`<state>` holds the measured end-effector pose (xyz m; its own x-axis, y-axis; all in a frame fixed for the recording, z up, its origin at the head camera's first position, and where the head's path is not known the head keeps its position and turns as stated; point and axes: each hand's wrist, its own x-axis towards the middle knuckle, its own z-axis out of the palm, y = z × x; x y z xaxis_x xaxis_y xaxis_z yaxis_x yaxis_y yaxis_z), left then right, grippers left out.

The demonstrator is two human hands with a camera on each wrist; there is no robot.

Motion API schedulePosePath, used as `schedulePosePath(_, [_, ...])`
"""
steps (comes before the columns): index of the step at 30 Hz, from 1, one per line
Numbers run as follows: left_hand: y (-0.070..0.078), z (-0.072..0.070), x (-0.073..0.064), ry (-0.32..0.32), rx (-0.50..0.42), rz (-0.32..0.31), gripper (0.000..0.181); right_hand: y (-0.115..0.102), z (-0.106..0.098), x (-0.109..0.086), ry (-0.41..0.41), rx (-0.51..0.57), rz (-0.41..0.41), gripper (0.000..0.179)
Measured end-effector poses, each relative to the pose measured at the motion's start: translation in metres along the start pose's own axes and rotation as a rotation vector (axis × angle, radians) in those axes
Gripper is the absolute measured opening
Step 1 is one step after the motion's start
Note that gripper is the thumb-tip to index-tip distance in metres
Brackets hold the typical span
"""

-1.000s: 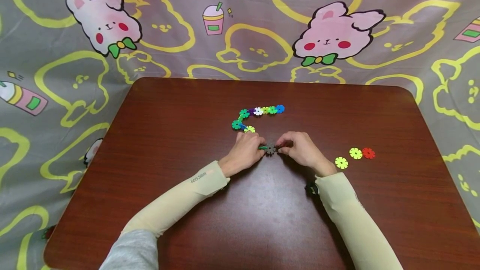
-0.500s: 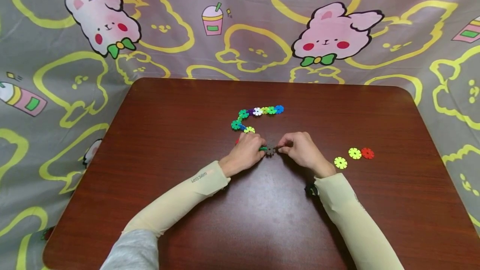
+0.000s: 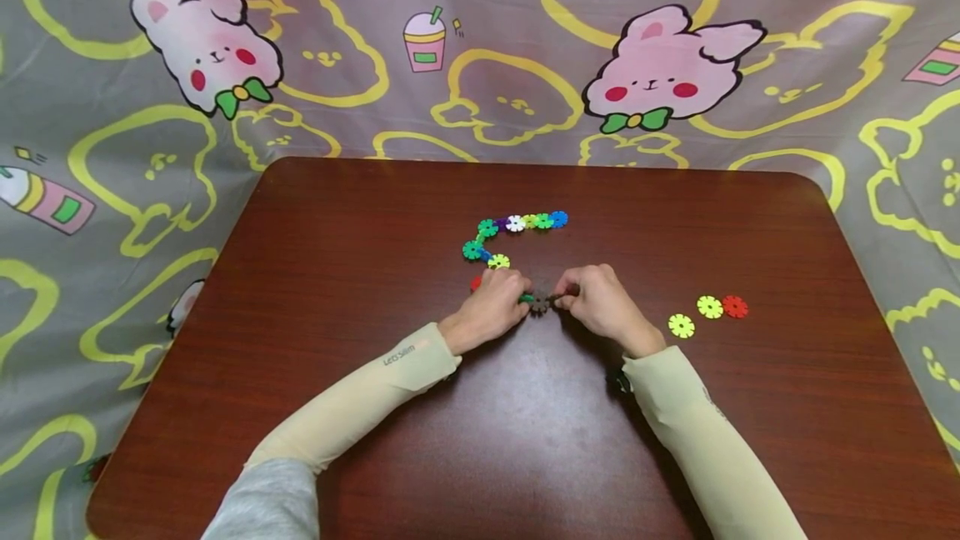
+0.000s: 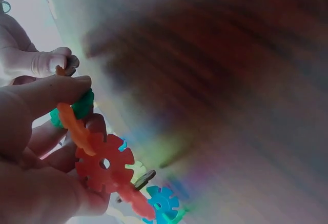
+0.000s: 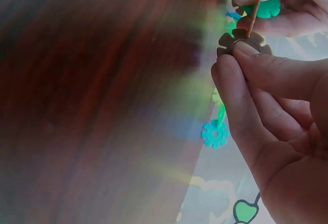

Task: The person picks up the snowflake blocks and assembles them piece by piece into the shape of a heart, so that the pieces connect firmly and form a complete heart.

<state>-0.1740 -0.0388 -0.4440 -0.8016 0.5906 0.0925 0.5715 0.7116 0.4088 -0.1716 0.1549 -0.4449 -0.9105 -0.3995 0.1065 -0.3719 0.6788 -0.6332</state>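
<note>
Close together over the middle of the table, both hands work on slotted snowflake discs. My left hand (image 3: 493,304) pinches a green disc (image 4: 83,104) of a linked chain between thumb and finger. An orange disc (image 4: 77,130) and a red disc (image 4: 106,163) join on behind it. My right hand (image 3: 606,307) pinches a brown disc (image 5: 231,43) by its edge, up against an edge-on orange-brown disc (image 5: 254,15) beside the green one. From the head view, a grey-looking disc (image 3: 539,303) lies between the fingertips. The fingers hide part of the joint.
The linked chain curves away behind my left hand, through a yellow disc (image 3: 498,262) and a white disc (image 3: 515,223) to a blue disc (image 3: 559,219). Two loose yellow discs, one of them nearer (image 3: 682,326), and a red disc (image 3: 736,307) lie right of my right hand.
My right wrist has shifted slightly left, and the disc between the hands is tilted differently. A red disc now shows beside my left hand. Both hands keep their grip.
</note>
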Motion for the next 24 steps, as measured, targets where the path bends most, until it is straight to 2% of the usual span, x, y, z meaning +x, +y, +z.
schedulePosePath(8, [0.0005, -0.0022, -0.0003, -0.018, -0.062, -0.014, 0.021, -0.0001, 0.0012, 0.0000, 0.017, -0.007, 0.001, 0.012])
schedulePosePath(14, [0.0004, -0.0026, -0.0006, -0.026, -0.076, -0.024, 0.026, -0.0001, 0.0012, 0.0003, 0.009, 0.000, -0.003, 0.012])
schedulePosePath(21, [-0.0001, -0.0025, -0.0010, -0.056, -0.109, -0.045, 0.011, -0.0002, -0.0013, 0.0014, -0.012, -0.002, -0.043, 0.012])
schedulePosePath(24, [-0.0006, -0.0026, -0.0013, -0.071, -0.135, -0.058, 0.011, 0.0004, -0.0019, 0.0017, -0.021, 0.008, -0.058, 0.013])
